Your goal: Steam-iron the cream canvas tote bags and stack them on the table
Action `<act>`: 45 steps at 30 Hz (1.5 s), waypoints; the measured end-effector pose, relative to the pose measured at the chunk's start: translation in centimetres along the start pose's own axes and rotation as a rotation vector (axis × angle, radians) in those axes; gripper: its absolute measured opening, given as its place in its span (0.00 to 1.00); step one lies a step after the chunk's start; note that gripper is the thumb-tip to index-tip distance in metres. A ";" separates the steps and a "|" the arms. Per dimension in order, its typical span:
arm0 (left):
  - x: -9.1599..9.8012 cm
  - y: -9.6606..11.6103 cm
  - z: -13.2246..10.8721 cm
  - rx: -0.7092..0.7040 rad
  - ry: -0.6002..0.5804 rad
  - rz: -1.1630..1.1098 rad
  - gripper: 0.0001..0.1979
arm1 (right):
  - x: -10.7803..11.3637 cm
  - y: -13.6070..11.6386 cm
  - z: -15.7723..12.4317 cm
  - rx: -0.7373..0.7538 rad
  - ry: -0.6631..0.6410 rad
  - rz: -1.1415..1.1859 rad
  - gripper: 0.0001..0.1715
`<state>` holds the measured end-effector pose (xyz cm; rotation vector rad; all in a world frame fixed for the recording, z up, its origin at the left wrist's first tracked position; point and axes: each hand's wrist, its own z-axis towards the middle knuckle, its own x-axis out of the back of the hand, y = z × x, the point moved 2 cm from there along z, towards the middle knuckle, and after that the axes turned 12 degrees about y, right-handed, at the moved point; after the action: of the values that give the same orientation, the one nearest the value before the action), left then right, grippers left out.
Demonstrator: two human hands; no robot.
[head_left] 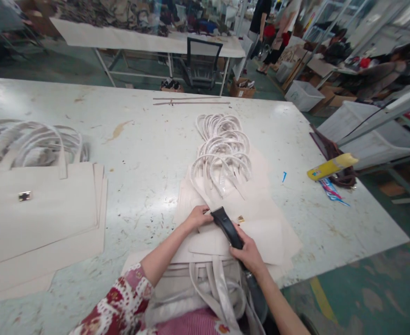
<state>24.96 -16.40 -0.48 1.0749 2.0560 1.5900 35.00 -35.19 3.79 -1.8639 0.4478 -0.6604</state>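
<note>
Black plastic marks the handheld tool (227,228), gripped in the right hand (248,253) with fingers wrapped tight round its body, its tip pointing down onto the cream bag (260,232) lying flat at the near table edge; the left hand (198,217) presses its fingertips on the same bag just beside the tool's tip, holding nothing; beyond, a heap of white handles (224,149) rests on the stack; far left lies another bag pile (40,209); a yellow tube (332,166) sits well apart at right on the white table (149,139).
</note>
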 end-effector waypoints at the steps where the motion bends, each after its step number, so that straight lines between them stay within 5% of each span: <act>1: 0.0 0.7 0.3 -0.012 -0.022 -0.007 0.22 | -0.2 0.1 0.0 0.022 0.037 0.038 0.41; 4: -0.7 3.2 -0.1 -0.114 -0.136 0.035 0.25 | 1.5 1.1 -1.6 0.035 0.260 0.104 0.42; 7: -2.6 5.5 -2.5 -0.348 -0.321 0.295 0.16 | 6.2 2.5 -4.3 -0.039 0.632 0.060 0.44; 10: -5.5 5.5 -5.7 -0.575 -0.427 0.624 0.13 | 11.4 3.1 -6.9 -0.145 0.945 -0.059 0.43; 12: -7.4 4.3 -7.7 -0.708 -0.458 0.771 0.15 | 14.3 2.9 -8.5 -0.192 1.021 -0.109 0.43; 15: -9.5 2.1 -10.2 -0.823 -0.465 0.911 0.19 | 17.0 1.7 -10.8 -0.237 0.965 -0.106 0.46; 17: -10.1 1.0 -11.3 -0.838 -0.442 0.974 0.24 | 17.3 0.9 -12.1 -0.285 0.799 -0.081 0.48; 22: -9.9 0.0 -12.2 -0.825 -0.445 1.031 0.38 | 14.0 0.8 -11.3 -0.406 0.249 0.000 0.46; 24: -9.7 -0.2 -12.2 -0.834 -0.453 1.020 0.38 | 12.8 1.5 -9.1 -0.411 0.215 0.021 0.45; 29: -9.4 -0.5 -12.6 -0.846 -0.402 1.010 0.32 | 12.2 1.5 -4.9 -0.309 0.422 0.064 0.49; 34: -8.9 -0.3 -13.6 -0.914 -0.387 0.939 0.23 | 8.8 -1.5 -6.5 -0.280 -0.062 -0.057 0.45; 37: -8.8 -0.3 -14.2 -0.932 -0.370 0.875 0.22 | 5.3 -3.3 -6.2 -0.187 -0.206 -0.142 0.45; 41: -8.1 0.5 -14.8 -0.907 -0.393 0.831 0.24 | 2.1 -4.1 -3.3 -0.154 -0.193 -0.207 0.44; 45: -5.2 2.7 -14.3 -0.848 -0.391 0.848 0.19 | 3.4 -2.4 -2.2 -0.133 -0.029 -0.149 0.44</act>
<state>19.98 -29.64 5.68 1.7613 0.5102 2.0550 36.29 -37.89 7.41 -2.0450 0.3439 -0.7166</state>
